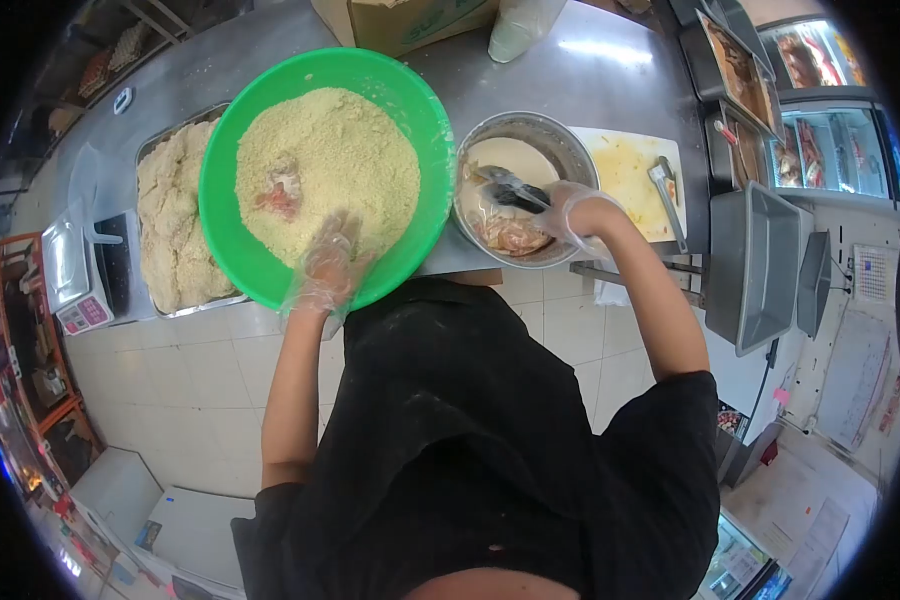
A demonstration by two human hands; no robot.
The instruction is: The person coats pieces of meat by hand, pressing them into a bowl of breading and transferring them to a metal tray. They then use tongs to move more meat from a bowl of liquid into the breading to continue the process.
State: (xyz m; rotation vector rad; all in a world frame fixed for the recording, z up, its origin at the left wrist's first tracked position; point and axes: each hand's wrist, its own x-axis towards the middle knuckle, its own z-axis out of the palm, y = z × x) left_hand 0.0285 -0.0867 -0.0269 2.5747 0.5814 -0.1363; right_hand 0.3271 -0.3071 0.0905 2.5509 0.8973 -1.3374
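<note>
A big green basin holds pale yellow crumbs, with a piece of raw meat partly covered in them. My left hand, in a clear plastic glove, rests at the near side of the crumbs, fingers stretched out and holding nothing. To the right stands a metal pot with creamy batter and raw meat pieces. My gloved right hand, at the pot's right rim, is closed on black-and-silver tongs, which reach over the batter.
A metal tray of coated pieces and a scale stand left. A cutting board with a second pair of tongs lies right of the pot. A cardboard box and plastic bag are behind.
</note>
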